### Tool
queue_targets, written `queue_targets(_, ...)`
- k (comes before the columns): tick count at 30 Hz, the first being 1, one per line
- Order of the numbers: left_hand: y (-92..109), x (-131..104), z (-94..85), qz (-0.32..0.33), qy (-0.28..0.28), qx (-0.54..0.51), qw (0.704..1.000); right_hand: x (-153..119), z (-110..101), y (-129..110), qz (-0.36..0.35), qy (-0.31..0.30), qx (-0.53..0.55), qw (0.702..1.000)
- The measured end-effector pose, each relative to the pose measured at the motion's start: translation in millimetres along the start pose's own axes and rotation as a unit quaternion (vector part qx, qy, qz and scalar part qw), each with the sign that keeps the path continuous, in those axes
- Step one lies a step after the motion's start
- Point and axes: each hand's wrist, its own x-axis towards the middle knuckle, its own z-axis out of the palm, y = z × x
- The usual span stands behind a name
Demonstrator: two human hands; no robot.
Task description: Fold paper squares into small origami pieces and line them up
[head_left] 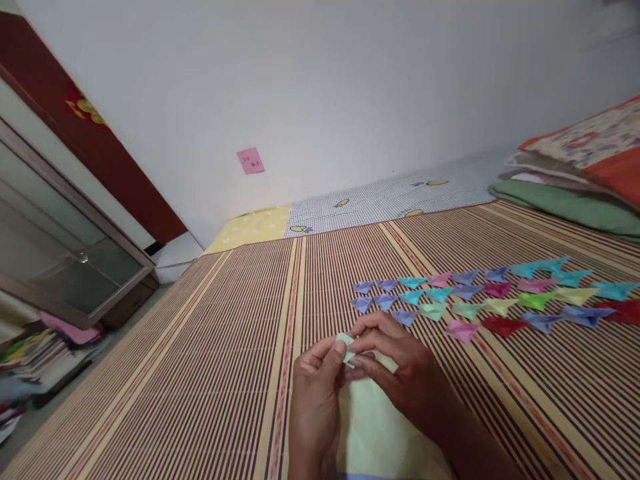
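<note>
Between my two hands is a small pale green piece of folded paper [345, 342]. My left hand [320, 380] pinches it from the left, the thumb pressed on its face. From the right, my right hand [395, 357] grips its edge with thumb and fingertips; part of the paper is hidden behind the fingers. A larger pale yellow-green sheet [385, 427] lies under my hands. To the right, rows of small folded paper boats [467, 310] in blue, teal, pink, red, green and yellow are set out on the striped mat [240, 347].
Folded bedding and a pillow [590, 160] are stacked at the far right. A patterned sheet [370, 197] runs along the wall, which carries a pink note [251, 161]. Beyond the mat's left edge stand a glass-fronted cabinet [65, 227] and a pile of books [40, 360].
</note>
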Motion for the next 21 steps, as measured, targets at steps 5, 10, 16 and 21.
queue_targets(5,2.4,-0.5,5.9,-0.008,0.055,-0.073,0.996,-0.3,-2.7,3.5,-0.022,-0.027,-0.002,0.999)
queue_targets(10,3.6,0.7,5.7,-0.037,0.027,-0.119,0.992,0.5,-3.0,7.2,-0.060,-0.024,-0.024,0.998)
queue_targets(16,2.8,0.5,6.0,-0.036,0.001,-0.098,0.995,2.2,-4.5,6.0,-0.062,-0.024,-0.018,0.998)
queue_targets(21,0.8,1.4,7.1,-0.046,0.008,-0.113,0.992,1.3,-2.1,0.5,-0.036,-0.020,-0.003,0.999)
